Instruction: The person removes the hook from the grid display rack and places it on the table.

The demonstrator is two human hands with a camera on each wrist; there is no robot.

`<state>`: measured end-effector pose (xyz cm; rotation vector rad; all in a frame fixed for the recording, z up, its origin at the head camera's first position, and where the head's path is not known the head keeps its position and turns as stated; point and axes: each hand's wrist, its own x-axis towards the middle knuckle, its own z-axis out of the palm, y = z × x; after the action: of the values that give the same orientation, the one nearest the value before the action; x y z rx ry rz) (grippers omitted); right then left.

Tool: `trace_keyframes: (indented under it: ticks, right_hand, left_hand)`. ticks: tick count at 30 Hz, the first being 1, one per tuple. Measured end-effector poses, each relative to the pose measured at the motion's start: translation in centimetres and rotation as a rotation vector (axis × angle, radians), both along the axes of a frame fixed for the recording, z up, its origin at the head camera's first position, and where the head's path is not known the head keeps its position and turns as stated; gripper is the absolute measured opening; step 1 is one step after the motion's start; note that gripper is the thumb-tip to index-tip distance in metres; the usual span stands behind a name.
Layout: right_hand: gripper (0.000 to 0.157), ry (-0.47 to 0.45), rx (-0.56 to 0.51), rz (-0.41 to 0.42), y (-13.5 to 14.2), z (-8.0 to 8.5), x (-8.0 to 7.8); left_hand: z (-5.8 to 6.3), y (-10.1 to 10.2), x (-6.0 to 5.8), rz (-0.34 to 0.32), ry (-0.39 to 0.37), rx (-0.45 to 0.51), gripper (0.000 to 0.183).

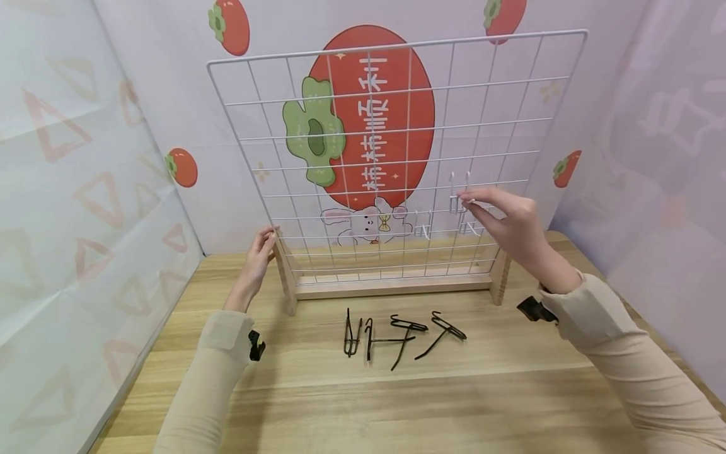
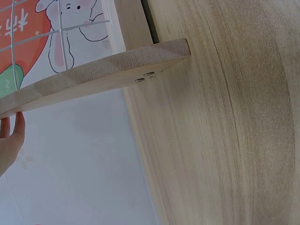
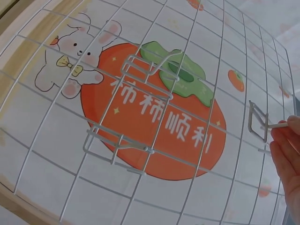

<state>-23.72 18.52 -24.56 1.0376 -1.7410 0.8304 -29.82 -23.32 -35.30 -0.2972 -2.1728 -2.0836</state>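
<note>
My right hand pinches a white wire display hook by its prong, thumb against fingers, at the right side of the white wire grid. The hook's wire frame lies against the grid bars. Two more white hooks hang lower on the grid, one left of the hand and one just below it. At the grid's left edge, my left hand holds the wooden side piece of the stand. In the left wrist view its fingertips touch the side piece; the rest is out of frame.
Several black wire hooks lie on the wooden tabletop in front of the stand's crossbar. Behind the grid hangs a backdrop printed with persimmons and a rabbit. Pale curtains close off both sides.
</note>
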Motion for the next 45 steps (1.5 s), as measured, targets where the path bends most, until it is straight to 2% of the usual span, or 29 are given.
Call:
trace_keyframes:
  ticks: [3,4,7,9,13,18,28,36,45]
  right_hand:
    - [0.01,-0.007,0.024,0.011,0.2,-0.5,0.2]
    - [0.01,-0.009,0.032,0.008,0.3,-0.7,0.3]
    - [0.031,-0.007,0.053,-0.009,0.5,-1.2,0.5]
    - [0.036,-0.006,0.07,-0.031,0.7,-1.6,0.6]
    - [0.037,0.031,0.123,-0.064,0.9,-2.3,0.8]
    - [0.036,0.043,0.164,-0.066,1.1,-3.2,1.2]
    - [0.036,-0.024,0.193,-0.028,1.4,-5.8,2.4]
    - [0.038,-0.058,0.229,-0.048,1.6,-7.6,3.1]
    - [0.036,-0.122,0.287,-0.006,1.8,-10.4,3.1]
  left_hand:
    - [0.5,0.3,0.5,0.0,-0.001,-0.005,0.034]
    - [0.7,0.4,0.6,0.001,-0.003,-0.008,0.035]
    - [0.8,0.5,0.8,0.004,-0.01,-0.016,0.037]
    - [0.9,0.5,0.8,0.004,-0.013,-0.021,0.037]
    - [0.8,0.6,0.8,0.003,-0.014,-0.018,0.038]
    - [0.6,0.4,0.6,0.009,-0.009,-0.017,0.035]
    - [0.9,0.6,0.9,0.01,-0.014,-0.015,0.034]
    - [0.9,0.6,0.8,0.008,-0.008,-0.027,0.037]
    - [0.9,0.5,0.8,0.001,-0.011,-0.02,0.039]
